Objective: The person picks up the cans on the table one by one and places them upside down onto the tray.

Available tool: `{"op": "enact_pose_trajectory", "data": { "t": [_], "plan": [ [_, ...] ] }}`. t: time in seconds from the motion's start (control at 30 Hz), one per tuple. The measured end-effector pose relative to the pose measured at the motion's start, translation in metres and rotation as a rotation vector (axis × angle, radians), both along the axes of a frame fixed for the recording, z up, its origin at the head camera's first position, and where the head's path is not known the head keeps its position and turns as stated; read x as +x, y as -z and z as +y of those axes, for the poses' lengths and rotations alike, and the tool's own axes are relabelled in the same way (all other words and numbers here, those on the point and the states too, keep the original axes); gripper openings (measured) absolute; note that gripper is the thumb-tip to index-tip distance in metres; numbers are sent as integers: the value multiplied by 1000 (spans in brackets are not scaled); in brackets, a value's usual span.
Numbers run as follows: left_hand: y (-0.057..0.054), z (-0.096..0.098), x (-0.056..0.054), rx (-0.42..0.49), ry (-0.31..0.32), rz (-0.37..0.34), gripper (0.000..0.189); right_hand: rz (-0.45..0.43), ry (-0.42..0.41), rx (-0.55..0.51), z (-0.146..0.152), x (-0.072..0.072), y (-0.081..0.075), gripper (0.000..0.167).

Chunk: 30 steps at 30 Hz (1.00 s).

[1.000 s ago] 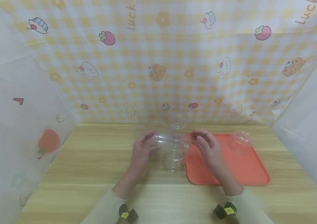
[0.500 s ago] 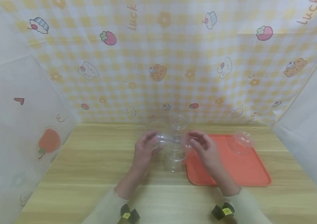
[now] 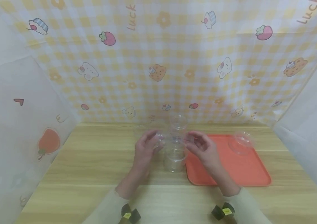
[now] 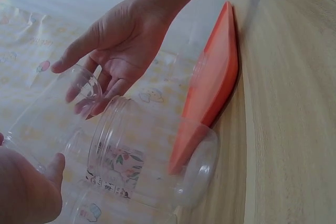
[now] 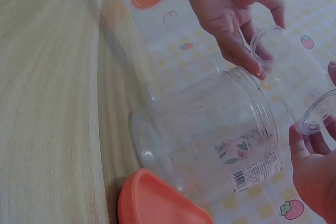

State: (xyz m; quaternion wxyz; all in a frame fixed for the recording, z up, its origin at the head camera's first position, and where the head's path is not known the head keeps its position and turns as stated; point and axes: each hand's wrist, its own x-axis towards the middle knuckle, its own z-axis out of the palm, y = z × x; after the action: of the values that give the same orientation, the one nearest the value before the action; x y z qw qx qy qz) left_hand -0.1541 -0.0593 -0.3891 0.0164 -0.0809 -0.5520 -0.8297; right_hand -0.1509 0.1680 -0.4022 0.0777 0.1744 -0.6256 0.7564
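Observation:
My left hand [image 3: 144, 151] and right hand [image 3: 206, 151] hold a clear plastic container [image 5: 294, 74] on its side, one hand at each end. In the right wrist view, the left fingers curl at its far end, while the right thumb and fingers pinch the round rim [image 5: 317, 111]. Just below stands a large clear jar [image 5: 199, 129] with a threaded open mouth and a printed label [image 4: 118, 171]. Transparent walls overlap in the head view, so the held container's outline is faint there.
An orange tray [image 3: 228, 174] lies to the right, with a clear round lid-like piece [image 3: 241, 144] at its back right. More clear containers stand behind: one at the back centre [image 3: 179, 121], others behind my left hand. A patterned cloth [image 3: 158, 56] hangs behind the table.
My right hand has moved a little left, and its fingers have closed in on the container's right end. The left hand has shifted slightly right. The tray and standing containers have not moved.

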Motion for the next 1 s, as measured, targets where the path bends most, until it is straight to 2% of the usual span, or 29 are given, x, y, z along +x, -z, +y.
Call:
{"op": "enact_pose_trajectory", "data": {
  "t": [0.17, 0.33, 0.53, 0.7, 0.83, 1.0],
  "plan": [
    [0, 1, 0, -23, 9, 22, 47, -8, 11, -1, 2, 0, 1, 41],
    [3, 0, 0, -210, 17, 39, 53, -17, 75, 22, 9, 0, -3, 38],
    [3, 2, 2, -367, 116, 42, 70, 13, 122, 20, 25, -2, -10, 31],
    [4, 4, 3, -537, 171, 123, 82, 45, 146, 18, 37, -3, -15, 28],
    [6, 7, 4, -665, 160, 167, 88, 44, 150, 27, 45, -2, -18, 29],
    [8, 11, 5, -766, 134, 195, 90, 51, 122, 11, 53, -2, -20, 30]
  ]
}}
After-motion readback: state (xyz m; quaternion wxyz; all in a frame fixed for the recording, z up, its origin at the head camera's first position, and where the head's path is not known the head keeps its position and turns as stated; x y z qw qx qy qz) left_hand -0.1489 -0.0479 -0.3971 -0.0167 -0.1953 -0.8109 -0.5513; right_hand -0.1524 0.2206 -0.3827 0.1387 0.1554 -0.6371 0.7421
